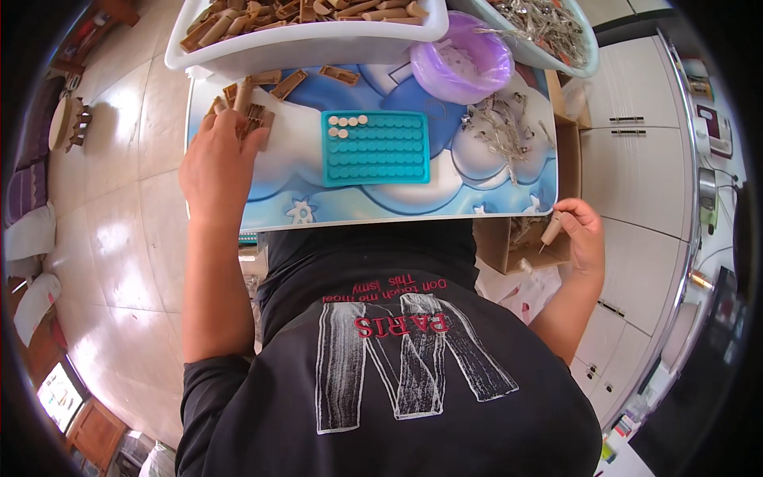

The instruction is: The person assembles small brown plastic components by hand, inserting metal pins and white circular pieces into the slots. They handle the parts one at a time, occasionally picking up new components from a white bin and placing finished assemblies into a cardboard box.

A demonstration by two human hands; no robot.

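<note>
At the table's left side my left hand [216, 163] has its fingers closed around a tan tubular piece [243, 97], among several brown half-shell pieces. Past the table's right front corner, my right hand [584, 234] pinches a tan cylinder-shaped piece [551, 230] with a thin pin pointing down from it. A small pale piece [525, 265] shows just below; whether it hangs, falls or lies there I cannot tell. Between my hands lies a teal tray [375, 180] with rows of round hollows and several white discs [343, 122] at its upper left.
Along the back stand a white tub [310, 40] of brown pieces, a purple lined bucket [421, 71] and a pale bin [590, 56] of wiry silvery parts. More wiry parts [505, 131] lie at the table's right. A cardboard box [498, 242] stands under the right front edge.
</note>
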